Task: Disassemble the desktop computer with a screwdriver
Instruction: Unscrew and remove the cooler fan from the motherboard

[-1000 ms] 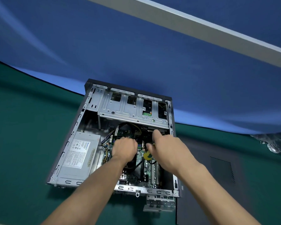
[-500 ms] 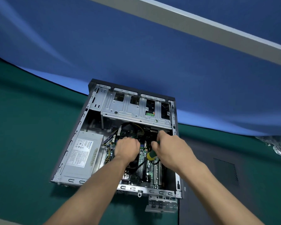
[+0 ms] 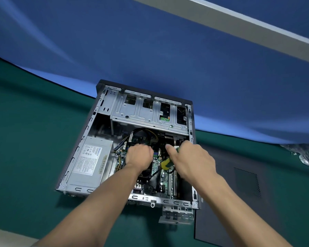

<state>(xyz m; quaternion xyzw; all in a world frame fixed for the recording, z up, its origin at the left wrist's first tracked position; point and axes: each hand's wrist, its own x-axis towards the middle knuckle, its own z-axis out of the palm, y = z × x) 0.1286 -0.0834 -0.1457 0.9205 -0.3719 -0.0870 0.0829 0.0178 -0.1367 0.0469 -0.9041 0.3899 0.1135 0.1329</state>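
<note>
Head view: my right hand [image 3: 191, 160] grips the yellow-handled screwdriver [image 3: 167, 164] inside the open grey metal computer case [image 3: 103, 107]; left hand [image 3: 139, 155], curled, steadies nearby—I keep the tip square.

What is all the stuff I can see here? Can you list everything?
computer case: one, grey metal, open, lying on the green table
power supply: one, silver with a white label, left inside the case
drive cage: one, silver, far end of the case
motherboard: one, green, bottom of the case
screwdriver: one, yellow and green handle, in the right hand
side panel: one, dark grey, flat on the table right of the case
table: one, green
backdrop: one, blue, behind the table
left hand: one, curled, inside the case
right hand: one, grips the screwdriver
</note>
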